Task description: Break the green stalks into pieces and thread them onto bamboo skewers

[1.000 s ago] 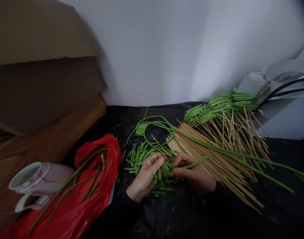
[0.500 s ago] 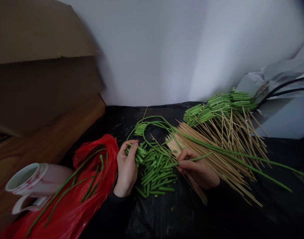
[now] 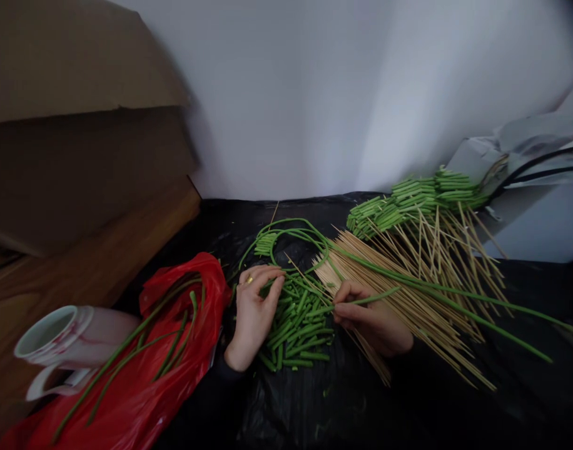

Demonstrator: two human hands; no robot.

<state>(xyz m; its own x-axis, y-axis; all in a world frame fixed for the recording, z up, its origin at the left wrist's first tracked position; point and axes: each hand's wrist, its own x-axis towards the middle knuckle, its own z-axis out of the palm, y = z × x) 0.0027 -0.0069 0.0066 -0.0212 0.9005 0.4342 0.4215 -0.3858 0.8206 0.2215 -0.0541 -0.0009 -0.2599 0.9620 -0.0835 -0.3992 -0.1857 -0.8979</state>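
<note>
Over a pile of cut garlic scape pieces (image 3: 296, 337), my left hand (image 3: 256, 309) is turned palm down. Its fingers stretch forward with the thumb a little apart, and no bunch shows in them. My right hand (image 3: 373, 319) pinches one garlic scape (image 3: 378, 296) between thumb and fingers, its left end over the pile. Long uncut scapes (image 3: 436, 284) curl behind the pile and run to the right. Under them lies a stack of bamboo skewers (image 3: 385, 269). A small row of threaded pieces (image 3: 265, 244) lies beyond my left hand.
Finished scape skewers (image 3: 413, 200) are heaped at the back right, beside a white box (image 3: 535, 219). On the left are a red plastic bag (image 3: 183, 375) with stalks, a lying mug (image 3: 99, 334) and a cardboard box (image 3: 80, 125). Black plastic sheeting (image 3: 286, 412) covers the work surface.
My left hand has moved right and turned palm down over the pile, and the bunch of cut pieces it held no longer shows in it. My right hand stays on the scape.
</note>
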